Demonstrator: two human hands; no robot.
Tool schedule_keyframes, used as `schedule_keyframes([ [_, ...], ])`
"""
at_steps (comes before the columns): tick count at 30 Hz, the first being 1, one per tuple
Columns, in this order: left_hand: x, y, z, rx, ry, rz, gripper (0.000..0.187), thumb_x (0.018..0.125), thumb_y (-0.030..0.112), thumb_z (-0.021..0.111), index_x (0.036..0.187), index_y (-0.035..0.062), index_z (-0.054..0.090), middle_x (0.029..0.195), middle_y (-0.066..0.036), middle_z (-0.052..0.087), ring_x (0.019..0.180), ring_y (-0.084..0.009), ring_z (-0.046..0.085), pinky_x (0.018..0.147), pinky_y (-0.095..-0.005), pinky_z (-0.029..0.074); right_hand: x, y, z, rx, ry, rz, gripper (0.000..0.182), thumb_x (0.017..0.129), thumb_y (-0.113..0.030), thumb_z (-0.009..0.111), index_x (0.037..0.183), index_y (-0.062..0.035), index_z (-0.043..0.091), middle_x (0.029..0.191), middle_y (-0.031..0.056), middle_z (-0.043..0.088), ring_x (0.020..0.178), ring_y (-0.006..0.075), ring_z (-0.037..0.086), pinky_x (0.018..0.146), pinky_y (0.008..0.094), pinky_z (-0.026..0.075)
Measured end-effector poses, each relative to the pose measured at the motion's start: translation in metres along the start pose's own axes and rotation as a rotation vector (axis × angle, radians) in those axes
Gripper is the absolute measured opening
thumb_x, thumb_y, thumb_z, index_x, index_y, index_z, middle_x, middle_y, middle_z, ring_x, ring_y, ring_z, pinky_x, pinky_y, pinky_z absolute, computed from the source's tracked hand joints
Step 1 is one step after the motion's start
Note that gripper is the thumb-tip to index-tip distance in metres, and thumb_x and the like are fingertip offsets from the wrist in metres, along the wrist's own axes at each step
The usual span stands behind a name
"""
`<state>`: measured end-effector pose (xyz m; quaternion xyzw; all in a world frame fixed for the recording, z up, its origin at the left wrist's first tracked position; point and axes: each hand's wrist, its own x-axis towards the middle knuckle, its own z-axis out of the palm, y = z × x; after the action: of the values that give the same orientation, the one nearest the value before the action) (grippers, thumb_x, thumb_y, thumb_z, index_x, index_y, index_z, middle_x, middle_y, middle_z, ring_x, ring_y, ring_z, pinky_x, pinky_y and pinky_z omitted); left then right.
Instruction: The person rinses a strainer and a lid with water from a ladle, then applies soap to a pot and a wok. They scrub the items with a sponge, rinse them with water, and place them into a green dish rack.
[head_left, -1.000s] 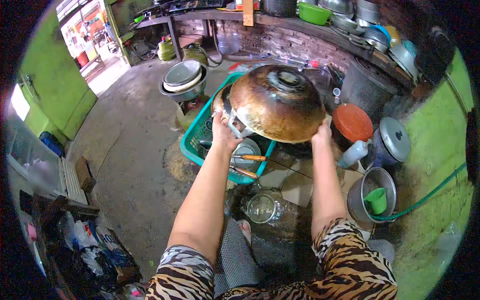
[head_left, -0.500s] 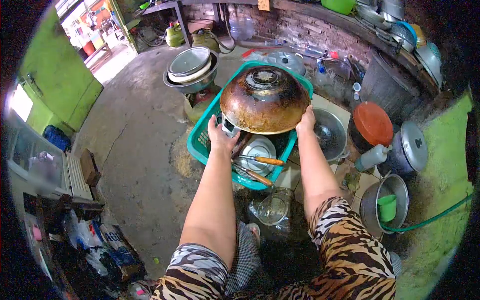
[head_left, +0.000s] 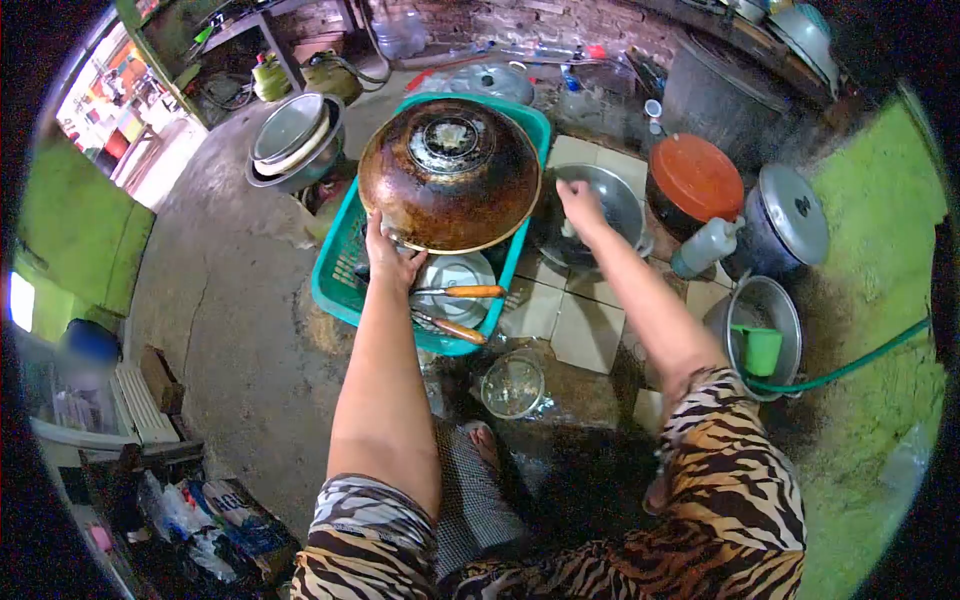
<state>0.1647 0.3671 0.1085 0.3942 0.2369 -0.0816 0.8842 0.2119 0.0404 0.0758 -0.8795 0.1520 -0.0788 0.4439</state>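
Observation:
A large browned metal pan [head_left: 450, 180] lies upside down over the teal basket [head_left: 335, 270]. My left hand [head_left: 390, 250] grips the pan's near left rim, with its thumb apart. Over the grey wok [head_left: 620, 200] on the tiles is my right hand [head_left: 580, 208], its fingers curled together; what they hold, if anything, is too small to tell. In the basket's near end are a white plate [head_left: 458, 275] and utensils with wooden handles [head_left: 472, 291].
Stacked bowls [head_left: 290, 145] stand at the upper left. To the right are a red-lidded pot [head_left: 697, 177], a lidded grey pot [head_left: 790, 220], a bottle [head_left: 707, 247] and a basin [head_left: 790, 320] with a green dipper [head_left: 762, 352]. A strainer [head_left: 512, 385] lies near my feet.
My right hand has let go of the pan and moved right, over the wok. The pan now rests lower on the basket, with my left hand still at its rim. The view has turned rightward.

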Motion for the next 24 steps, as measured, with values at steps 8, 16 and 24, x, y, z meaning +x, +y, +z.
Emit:
schedule_keyframes([
  [8,0.014,-0.013,-0.001,0.191,-0.009,0.051,0.068,0.076,0.059,0.048,0.128,0.0168,0.039,0.126,-0.008,0.045,0.116,-0.0287,0.042,0.086,-0.0483,0.038,-0.12,0.209,-0.23,-1.095,-0.606,-0.297,0.037,0.078,-0.033,0.058,0.099,-0.0025,0.061,0.112,0.0176,0.054,0.114,0.0336,0.044,0.096,0.0429,0.034],
  [16,0.012,-0.015,-0.002,0.356,0.066,-0.004,0.047,0.079,0.053,0.049,0.113,0.0211,0.05,0.107,0.0,0.057,0.092,-0.019,0.052,0.064,-0.0334,0.04,-0.146,0.154,-0.249,-0.485,-0.744,0.057,0.055,0.085,-0.052,0.046,0.094,-0.0002,0.062,0.083,0.0142,0.061,0.078,0.0221,0.058,0.074,0.0327,0.046],
  [24,0.026,-0.018,-0.012,0.229,0.133,0.065,0.041,0.079,0.048,0.05,0.105,0.0165,0.051,0.088,-0.002,0.054,0.072,-0.0185,0.05,0.05,-0.0326,0.039,-0.082,0.043,-0.026,0.421,-0.603,0.293,0.064,0.087,-0.059,0.037,0.116,-0.0044,0.051,0.097,0.0063,0.056,0.085,0.0165,0.052,0.072,0.034,0.045],
])
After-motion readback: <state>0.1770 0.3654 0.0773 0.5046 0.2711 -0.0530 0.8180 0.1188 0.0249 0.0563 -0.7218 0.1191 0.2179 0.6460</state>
